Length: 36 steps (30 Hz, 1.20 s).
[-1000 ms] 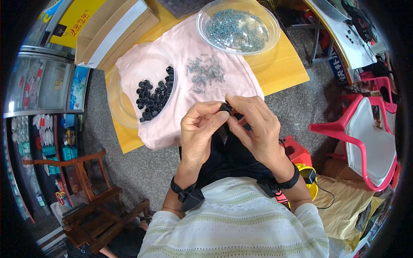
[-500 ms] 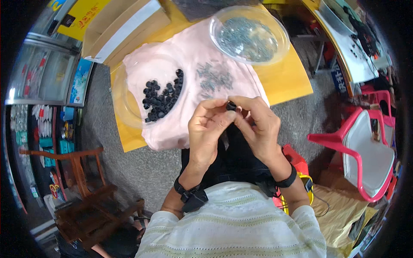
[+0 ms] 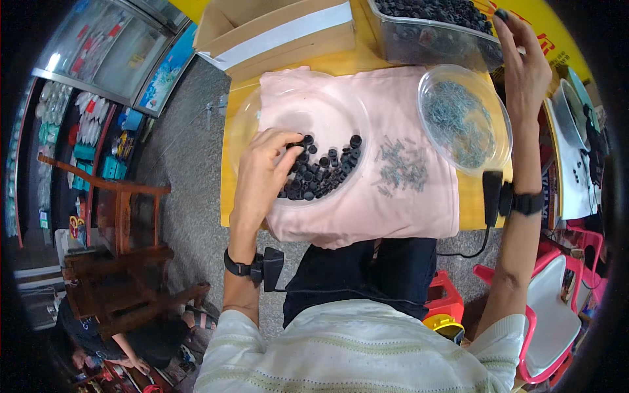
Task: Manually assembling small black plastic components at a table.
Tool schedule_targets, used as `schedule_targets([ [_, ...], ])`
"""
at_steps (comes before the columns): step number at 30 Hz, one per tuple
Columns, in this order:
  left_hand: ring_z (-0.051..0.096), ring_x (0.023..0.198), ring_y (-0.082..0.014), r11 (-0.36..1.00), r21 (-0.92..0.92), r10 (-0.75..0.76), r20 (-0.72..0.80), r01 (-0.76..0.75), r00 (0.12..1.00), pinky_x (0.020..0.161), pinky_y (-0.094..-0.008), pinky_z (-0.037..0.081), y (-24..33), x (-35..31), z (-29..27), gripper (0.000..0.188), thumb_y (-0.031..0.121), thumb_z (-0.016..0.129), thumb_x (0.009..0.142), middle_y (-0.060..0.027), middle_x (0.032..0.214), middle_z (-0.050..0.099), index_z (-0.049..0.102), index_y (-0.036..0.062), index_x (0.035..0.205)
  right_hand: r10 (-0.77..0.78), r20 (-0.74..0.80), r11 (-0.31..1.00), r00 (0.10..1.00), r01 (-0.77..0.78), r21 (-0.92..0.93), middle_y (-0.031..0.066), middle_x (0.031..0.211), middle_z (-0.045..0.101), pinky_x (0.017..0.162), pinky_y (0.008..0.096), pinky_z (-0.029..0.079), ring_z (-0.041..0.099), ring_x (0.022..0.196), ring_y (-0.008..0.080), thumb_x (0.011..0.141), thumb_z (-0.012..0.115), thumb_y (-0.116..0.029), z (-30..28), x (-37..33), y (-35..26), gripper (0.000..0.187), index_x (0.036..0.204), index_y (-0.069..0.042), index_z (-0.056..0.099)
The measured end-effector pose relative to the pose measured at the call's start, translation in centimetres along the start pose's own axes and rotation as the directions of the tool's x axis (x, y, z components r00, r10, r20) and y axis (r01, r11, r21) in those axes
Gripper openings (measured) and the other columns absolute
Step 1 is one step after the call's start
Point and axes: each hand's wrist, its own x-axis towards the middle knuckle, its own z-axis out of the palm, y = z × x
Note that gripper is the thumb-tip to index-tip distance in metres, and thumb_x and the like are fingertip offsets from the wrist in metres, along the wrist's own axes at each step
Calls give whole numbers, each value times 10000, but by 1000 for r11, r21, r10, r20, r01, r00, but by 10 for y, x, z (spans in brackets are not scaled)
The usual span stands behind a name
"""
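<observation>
My left hand [image 3: 259,170] reaches into a wide clear round tray [image 3: 244,118]. Its thumb and forefinger close on a small round black plastic knob at the edge of a heap of similar black knobs [image 3: 321,180]. Far to the right, my right hand [image 3: 532,72] is raised beside a clear bin [image 3: 432,40] full of black pieces. A small black knob [image 3: 502,14] sits at its fingertips. Between the hands, thin silvery screws [image 3: 401,165] lie scattered on a pink cloth [image 3: 367,219]. A clear round tub [image 3: 503,147] holds many more of them.
An open cardboard box [image 3: 282,39] stands at the back left on the yellow tabletop [image 3: 229,190]. To the right are a white side table [image 3: 571,193] and a pink-framed chair [image 3: 553,314]. A wooden chair [image 3: 121,223] stands at left, with another person [image 3: 124,334] low behind it.
My hands have parted from around a black knob over the cloth's near edge. The left went into the tray; the right moved up and right to the bin. The view has shifted.
</observation>
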Motion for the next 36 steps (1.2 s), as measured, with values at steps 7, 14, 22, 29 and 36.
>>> schedule_targets([
  [7,582,875,-290,972,189,113,140,-139,984,760,-339,452,-1,10,9,157,42,670,737,-108,908,585,650,11,890,105,-134,989,985,-89,119,123,964,656,656,282,462,559,727,140,829,671,-203,13,4,-47,479,1232,11,523],
  [14,583,854,-280,961,232,125,116,-149,985,745,-341,453,-4,7,18,153,34,671,731,-107,881,579,649,11,881,103,300,936,948,-195,294,33,967,655,571,195,460,550,786,73,824,659,-45,-44,-84,-87,288,1110,-77,633],
  [22,556,697,-84,896,-438,-27,102,69,994,637,-220,446,41,-30,27,160,9,722,728,-22,817,596,675,12,881,204,523,777,828,-462,428,73,921,638,543,246,476,572,717,153,742,687,33,-58,-184,-146,328,1057,-47,641],
  [29,579,799,-69,263,-815,-128,501,516,856,670,-202,443,74,-87,59,200,73,686,821,-42,917,647,627,-4,995,145,447,767,883,-385,513,86,878,642,602,272,487,598,737,190,721,693,46,-82,-218,-159,297,1003,-25,633],
  [36,577,742,-80,301,-779,-138,534,549,834,626,-202,434,77,-92,76,195,85,649,847,-35,866,639,626,-8,1017,157,458,796,875,-387,466,95,866,636,616,282,491,602,736,201,737,687,31,-97,-225,-148,270,996,-26,635],
])
